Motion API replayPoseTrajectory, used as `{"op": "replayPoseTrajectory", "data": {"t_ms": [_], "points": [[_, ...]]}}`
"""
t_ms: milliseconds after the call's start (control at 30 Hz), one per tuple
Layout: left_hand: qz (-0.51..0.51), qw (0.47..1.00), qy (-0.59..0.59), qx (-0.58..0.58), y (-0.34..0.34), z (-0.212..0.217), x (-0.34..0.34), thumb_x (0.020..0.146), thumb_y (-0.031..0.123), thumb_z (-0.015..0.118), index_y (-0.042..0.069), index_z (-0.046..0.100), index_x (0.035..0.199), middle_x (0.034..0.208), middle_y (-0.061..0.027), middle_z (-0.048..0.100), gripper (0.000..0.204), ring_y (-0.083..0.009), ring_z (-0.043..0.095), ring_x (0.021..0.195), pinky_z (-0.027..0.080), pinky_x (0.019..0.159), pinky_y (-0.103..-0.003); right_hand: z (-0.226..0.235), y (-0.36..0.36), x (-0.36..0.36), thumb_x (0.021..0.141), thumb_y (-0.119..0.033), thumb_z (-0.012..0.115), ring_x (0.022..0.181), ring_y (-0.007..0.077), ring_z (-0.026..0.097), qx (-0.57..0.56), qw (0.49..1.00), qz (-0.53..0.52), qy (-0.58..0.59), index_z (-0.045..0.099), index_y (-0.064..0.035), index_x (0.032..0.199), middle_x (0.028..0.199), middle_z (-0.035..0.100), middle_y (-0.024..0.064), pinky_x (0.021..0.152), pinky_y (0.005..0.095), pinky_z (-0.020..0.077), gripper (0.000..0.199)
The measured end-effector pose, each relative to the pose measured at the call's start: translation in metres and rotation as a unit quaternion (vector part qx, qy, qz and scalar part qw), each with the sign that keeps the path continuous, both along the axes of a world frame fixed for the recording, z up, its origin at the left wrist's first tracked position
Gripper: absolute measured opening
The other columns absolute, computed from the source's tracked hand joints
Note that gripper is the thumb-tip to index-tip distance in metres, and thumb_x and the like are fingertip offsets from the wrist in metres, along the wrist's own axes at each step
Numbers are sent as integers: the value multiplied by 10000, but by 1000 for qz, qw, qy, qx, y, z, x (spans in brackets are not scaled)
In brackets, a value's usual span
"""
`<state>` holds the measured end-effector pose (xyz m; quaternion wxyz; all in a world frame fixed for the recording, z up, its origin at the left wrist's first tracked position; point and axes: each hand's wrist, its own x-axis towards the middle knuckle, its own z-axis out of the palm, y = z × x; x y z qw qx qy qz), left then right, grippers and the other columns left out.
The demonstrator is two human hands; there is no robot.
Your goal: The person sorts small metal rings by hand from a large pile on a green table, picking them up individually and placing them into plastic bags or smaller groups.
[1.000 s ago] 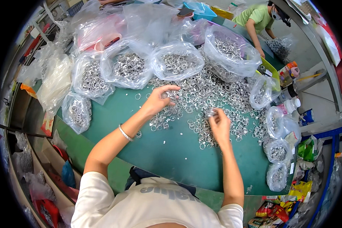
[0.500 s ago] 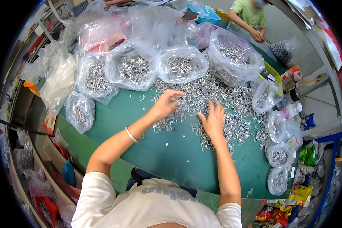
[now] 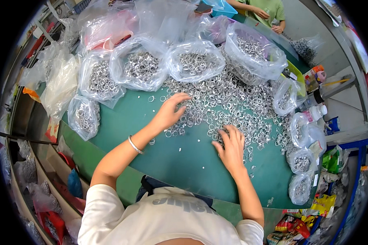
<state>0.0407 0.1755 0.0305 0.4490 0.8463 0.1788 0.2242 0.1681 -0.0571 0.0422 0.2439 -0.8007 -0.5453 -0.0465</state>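
Green bench (image 3: 192, 163) in a cluttered workroom, strewn with metal rings (image 3: 233, 106) among bags (image 3: 141, 67). Left hand (image 3: 169, 112) and right hand (image 3: 232, 147), both open with fingers spread, rest on the rings, gripping nothing.

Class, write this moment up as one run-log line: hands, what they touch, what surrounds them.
left hand: spread on metal rings | right hand: flat on rings | surface: green table | around: clear bags of rings

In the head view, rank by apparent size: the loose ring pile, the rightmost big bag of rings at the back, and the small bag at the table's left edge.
1. Loose ring pile
2. Big bag of rings
3. Small bag; fisheye bending near the rim leaves true sizes unsure.
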Motion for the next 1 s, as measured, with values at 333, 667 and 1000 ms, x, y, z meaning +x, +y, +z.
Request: {"op": "replayPoseTrajectory", "data": {"t_ms": [333, 667, 1000], "points": [[2, 998, 4, -57, -21, 6, -8, 796, -70, 608, 39, 601, 1103, 1126, -110, 588, 326, -261, 605, 959, 511, 785, -330, -25, -33, 46, 777, -94, 681, 1126, 313, 468, -18, 996, -57, -62, 607, -70, 1059, 1187, 507, 141, 958, 470, 339, 293], [-129, 961, 97, 227, -87, -14, 22, 790, 90, 664, 22, 584, 1048, 1126, -109, 533, 278, -271, 495, 1044, 394, 841, -385, -5, -6, 24, 768, -85, 682, 1116, 314, 462, -10, 998, -59, 24, 613, -33, 1017, 1144, 521, 130, 942, 431, 349, 263], [-63, 992, 12, 111, -86, -23, 1, 762, 19, 684, 22, 572, 942, 1040, -123, 592, 212, -279, 590, 912, 458, 792, -374, -5, 4, 20, 753, -32, 672, 998, 276, 501, 50, 996, -48, 55, 643, -36, 934, 1041, 565, 88, 856, 402, 377, 183]]}}
